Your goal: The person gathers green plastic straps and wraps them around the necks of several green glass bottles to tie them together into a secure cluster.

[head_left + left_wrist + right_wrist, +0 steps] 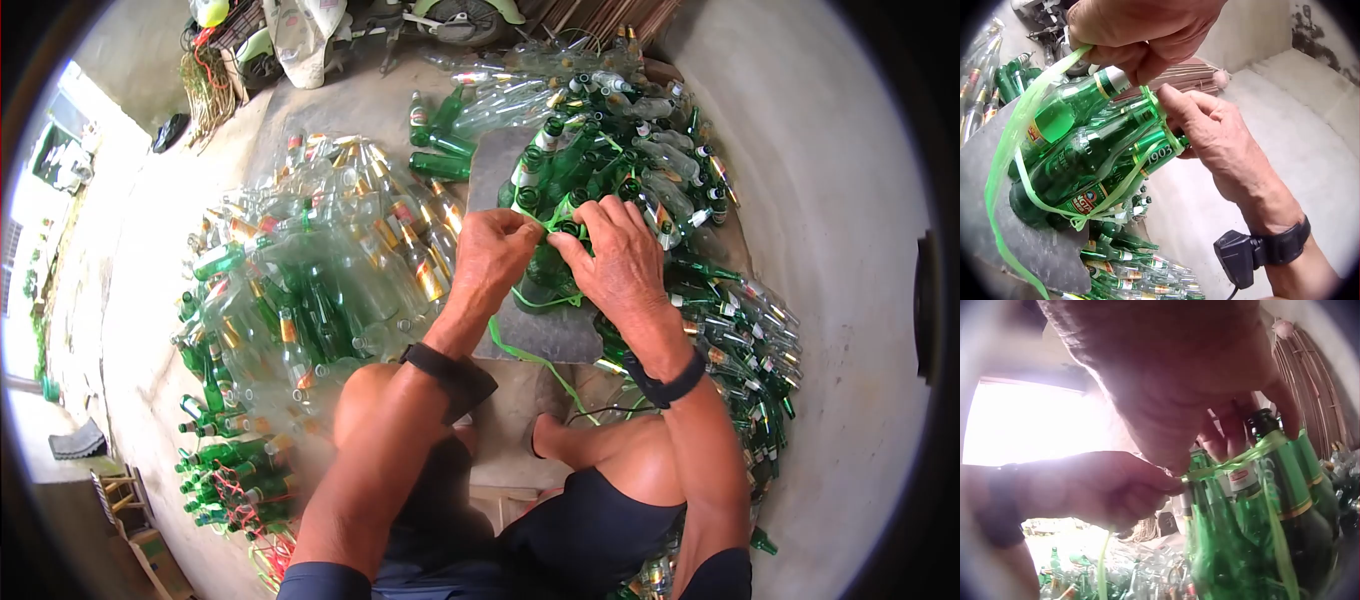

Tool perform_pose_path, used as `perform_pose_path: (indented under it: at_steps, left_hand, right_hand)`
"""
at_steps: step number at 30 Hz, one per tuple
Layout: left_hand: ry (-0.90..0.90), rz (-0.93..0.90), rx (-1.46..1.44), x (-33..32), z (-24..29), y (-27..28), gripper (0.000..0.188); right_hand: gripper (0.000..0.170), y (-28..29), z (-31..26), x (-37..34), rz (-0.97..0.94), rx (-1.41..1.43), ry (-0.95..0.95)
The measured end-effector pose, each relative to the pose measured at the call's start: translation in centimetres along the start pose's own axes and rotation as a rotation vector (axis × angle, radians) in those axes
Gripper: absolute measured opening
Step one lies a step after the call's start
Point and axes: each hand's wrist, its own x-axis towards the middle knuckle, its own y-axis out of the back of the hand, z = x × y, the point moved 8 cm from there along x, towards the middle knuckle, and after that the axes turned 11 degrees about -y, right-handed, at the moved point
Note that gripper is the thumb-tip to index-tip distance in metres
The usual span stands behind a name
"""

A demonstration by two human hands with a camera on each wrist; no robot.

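Observation:
Green beer bottles (545, 275) stand bunched upright on a dark slab (545, 338), with light green plastic strap (1007, 187) around their bodies and necks. My left hand (497, 252) pinches the strap at the left of the necks, and its loose tail hangs down past the slab's edge. Across from it, my right hand (622, 258) has its thumb and curled fingers on the strap over the bottle tops. In the right wrist view the strap runs taut across the necks (1266, 440) between both hands. The right fingertips are partly hidden behind the necks.
Clear and green bottles (330, 270) lie piled on the left, and more green bottles (740, 330) are heaped along the right wall (840, 200). Red strap (235, 495) lies over bottles at lower left. A parked scooter (465, 20) and bundled sticks (625, 20) stand behind.

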Motion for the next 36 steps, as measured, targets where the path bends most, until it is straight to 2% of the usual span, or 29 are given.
perform_pose_path:
  at_steps: [3,6,8,15,18,20,21,23,24,26,29,31,34,36]
  left_hand:
    - [-0.06,-0.04,0.081,0.8,0.6,0.5,0.026]
    - [-0.14,-0.062,0.196,1.5,1.6,1.0,0.023]
    - [-0.28,-0.083,0.486,1.7,3.2,1.3,0.018]
    - [-0.399,-0.138,0.706,2.5,6.2,1.5,0.015]
    - [-0.495,-0.245,0.773,2.9,7.3,0.9,0.014]
    - [-0.663,-0.371,0.943,3.3,8.2,-0.4,0.013]
    - [-0.665,-0.376,0.945,3.6,8.4,-0.4,0.013]
    - [-0.817,-0.457,1.0,3.5,9.4,-1.3,0.01]
    - [-0.821,-0.46,0.998,3.9,9.7,-1.4,0.01]
    - [-0.917,-0.577,1.156,4.2,9.9,-2.5,0.007]
    - [-0.981,-0.646,1.131,5.1,10.0,-3.4,0.006]
    - [-0.993,-0.677,1.148,5.8,9.8,-3.8,0.008]
    - [-0.723,-0.706,0.982,7.8,9.3,-3.4,0.015]
    - [-0.684,-0.716,0.944,9.0,8.7,-3.4,0.016]
  right_hand:
    - [0.027,-0.2,0.2,-0.2,0.05,-0.03,0.003]
    - [0.025,0.1,0.4,-0.1,0.07,0.08,-0.003]
    - [0.024,0.0,0.6,-0.1,0.058,0.111,-0.012]
    - [0.025,-0.1,0.7,-0.1,0.045,0.155,-0.05]
    - [0.025,-0.2,0.9,-0.2,0.034,0.164,-0.063]
    - [0.025,-0.2,0.8,-0.2,0.044,0.171,-0.043]
    - [0.025,-0.2,0.9,-0.2,0.046,0.174,-0.048]
    - [0.025,-0.2,0.7,-0.2,0.047,0.161,-0.048]
    - [0.025,-0.2,0.8,-0.2,0.049,0.158,-0.052]
    - [0.025,0.0,0.6,-0.2,0.07,0.147,-0.026]
    - [0.025,0.3,0.5,-0.2,0.053,0.157,-0.032]
    - [0.025,0.2,0.5,-0.3,0.064,0.161,-0.027]
    - [0.025,0.2,0.6,-0.3,0.074,0.168,-0.016]
    - [0.024,0.1,0.5,-0.3,0.069,0.175,-0.011]
